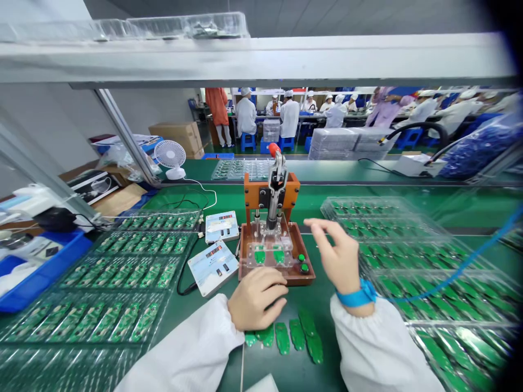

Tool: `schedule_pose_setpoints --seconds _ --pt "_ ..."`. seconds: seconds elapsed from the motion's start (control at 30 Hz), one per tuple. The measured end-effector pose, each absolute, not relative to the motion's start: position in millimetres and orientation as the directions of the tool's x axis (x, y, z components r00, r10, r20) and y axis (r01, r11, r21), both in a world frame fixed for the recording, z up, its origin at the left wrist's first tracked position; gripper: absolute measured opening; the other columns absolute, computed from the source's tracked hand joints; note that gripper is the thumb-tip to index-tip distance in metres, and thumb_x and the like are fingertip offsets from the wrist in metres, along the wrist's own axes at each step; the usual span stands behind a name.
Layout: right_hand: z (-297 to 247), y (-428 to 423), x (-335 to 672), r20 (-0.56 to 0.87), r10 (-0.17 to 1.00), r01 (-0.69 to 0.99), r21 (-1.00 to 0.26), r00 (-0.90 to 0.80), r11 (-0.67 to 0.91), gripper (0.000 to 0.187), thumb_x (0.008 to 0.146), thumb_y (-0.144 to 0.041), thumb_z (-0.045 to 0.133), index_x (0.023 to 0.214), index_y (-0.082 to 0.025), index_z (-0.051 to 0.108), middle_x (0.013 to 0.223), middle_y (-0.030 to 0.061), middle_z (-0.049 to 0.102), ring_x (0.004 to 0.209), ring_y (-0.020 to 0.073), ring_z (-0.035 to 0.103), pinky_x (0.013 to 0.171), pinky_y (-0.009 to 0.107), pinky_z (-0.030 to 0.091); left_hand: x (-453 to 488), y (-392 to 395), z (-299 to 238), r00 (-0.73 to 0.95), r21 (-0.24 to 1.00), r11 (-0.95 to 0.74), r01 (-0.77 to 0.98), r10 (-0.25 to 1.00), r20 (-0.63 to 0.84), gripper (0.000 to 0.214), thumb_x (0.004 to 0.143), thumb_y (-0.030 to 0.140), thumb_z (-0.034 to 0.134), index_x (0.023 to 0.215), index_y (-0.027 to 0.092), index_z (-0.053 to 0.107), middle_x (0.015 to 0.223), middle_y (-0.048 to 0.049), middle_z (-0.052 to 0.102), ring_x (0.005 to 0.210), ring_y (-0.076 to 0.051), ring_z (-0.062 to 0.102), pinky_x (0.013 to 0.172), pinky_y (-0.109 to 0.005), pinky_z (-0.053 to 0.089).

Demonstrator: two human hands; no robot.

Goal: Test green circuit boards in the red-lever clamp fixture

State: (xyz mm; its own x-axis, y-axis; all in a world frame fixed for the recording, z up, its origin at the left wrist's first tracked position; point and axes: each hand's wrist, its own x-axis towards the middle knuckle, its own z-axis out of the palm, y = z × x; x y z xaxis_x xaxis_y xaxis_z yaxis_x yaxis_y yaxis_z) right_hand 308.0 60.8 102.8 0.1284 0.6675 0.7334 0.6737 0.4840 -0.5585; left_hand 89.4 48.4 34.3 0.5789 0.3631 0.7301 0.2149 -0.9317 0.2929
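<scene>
Your left hand (259,299) partly hides loose green oval circuit boards (281,338) on the green worktop (310,299); I cannot tell its fingers' grip; your right hand (337,253), fingers apart, is right of the brown-and-orange press (273,212); the near-right clear plastic tray (433,325) is cut off.

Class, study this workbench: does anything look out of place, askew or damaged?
Slightly: loose green boards lie unevenly spaced on the bench, whereas others fill rows in the left trays. The nearer display box sits askew to the farther one. No damage is evident.
</scene>
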Motion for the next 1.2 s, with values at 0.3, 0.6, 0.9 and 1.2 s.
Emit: schedule_pose_setpoints --seconds 0.3,0.6,0.9,1.2 --pt "202.0 188.9 287.2 0.649 0.749 0.33 -0.741 0.131 0.585 0.047 0.097 -0.058 0.061 0.123 -0.018 0.065 0.124 0.0112 0.072 0.127 0.0277 0.061 0.116 0.051 0.043 92.1 50.0 20.7 0.668 0.333 -0.939 0.087 0.303 0.68 0.018 0.091 0.024 0.058 0.105 0.014 0.066 0.105 -0.0132 0.074 0.113 -0.028 0.067 0.099 -0.042 0.058" --pt "262.9 166.3 263.8 0.666 0.733 0.151 -0.717 -0.142 0.68 0.042 0.107 -0.049 0.051 0.13 -0.017 0.065 0.099 0.0022 0.075 0.094 0.016 0.074 0.082 0.03 0.061 92.3 50.4 17.2 0.669 0.377 -0.923 0.078 0.329 0.666 0.016 0.091 0.026 0.06 0.101 0.015 0.068 0.1 -0.0127 0.074 0.114 -0.029 0.068 0.099 -0.042 0.058" --pt "206.4 56.5 252.3 0.906 0.395 0.492 -0.278 -0.15 0.825 0.038 0.108 -0.017 0.049 0.142 -0.031 0.06 0.131 0.0002 0.071 0.119 0.0225 0.069 0.107 0.039 0.058 93.2 49.9 12.9 0.661 0.397 -0.915 0.073 0.343 0.668 0.016 0.09 0.025 0.062 0.102 0.016 0.068 0.099 -0.011 0.074 0.116 -0.026 0.067 0.101 -0.04 0.057" --pt "184.7 53.3 259.9 0.892 0.417 0.44 -0.308 -0.175 0.844 0.047 0.104 -0.008 0.054 0.142 -0.034 0.06 0.136 -0.0034 0.068 0.127 0.0211 0.065 0.113 0.038 0.055 93.7 49.9 12.9 0.665 0.405 -0.91 0.093 0.359 0.654 0.015 0.091 0.025 0.06 0.1 0.016 0.068 0.099 -0.0097 0.075 0.117 -0.026 0.066 0.101 -0.038 0.057"
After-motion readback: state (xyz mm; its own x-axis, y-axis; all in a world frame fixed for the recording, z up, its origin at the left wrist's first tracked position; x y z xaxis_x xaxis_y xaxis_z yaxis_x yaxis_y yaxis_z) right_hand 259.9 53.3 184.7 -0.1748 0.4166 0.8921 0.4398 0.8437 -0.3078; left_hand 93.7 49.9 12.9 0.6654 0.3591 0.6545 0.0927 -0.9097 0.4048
